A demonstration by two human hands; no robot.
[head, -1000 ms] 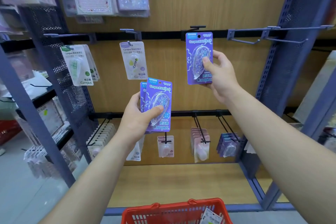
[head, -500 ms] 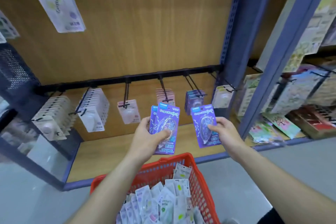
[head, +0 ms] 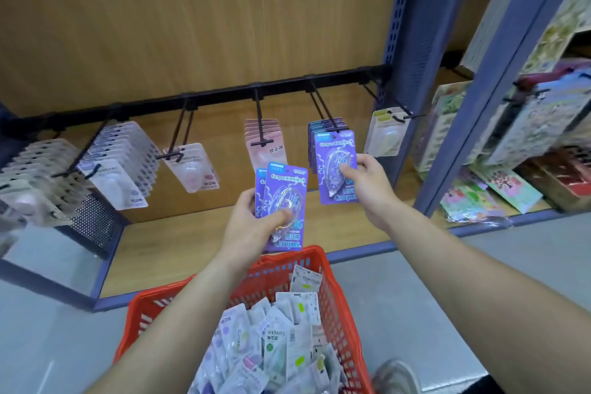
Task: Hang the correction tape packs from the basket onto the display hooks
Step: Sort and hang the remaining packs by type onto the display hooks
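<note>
Pinching one purple correction tape pack (head: 335, 166) between fingers (head: 347, 169) of the right hand (head: 367, 189), just before the hook (head: 323, 109) bearing matching packs (head: 323, 126); clamping two more packs (head: 284, 201) in the left hand (head: 252, 230); likely leaving most of the heaped red basket (head: 339, 297) unhung.

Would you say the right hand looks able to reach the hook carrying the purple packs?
Probably yes: the right hand holds its purple pack close before that hook, with nothing between them; the left hand, gripping spare packs, sits lower and aside.
</note>
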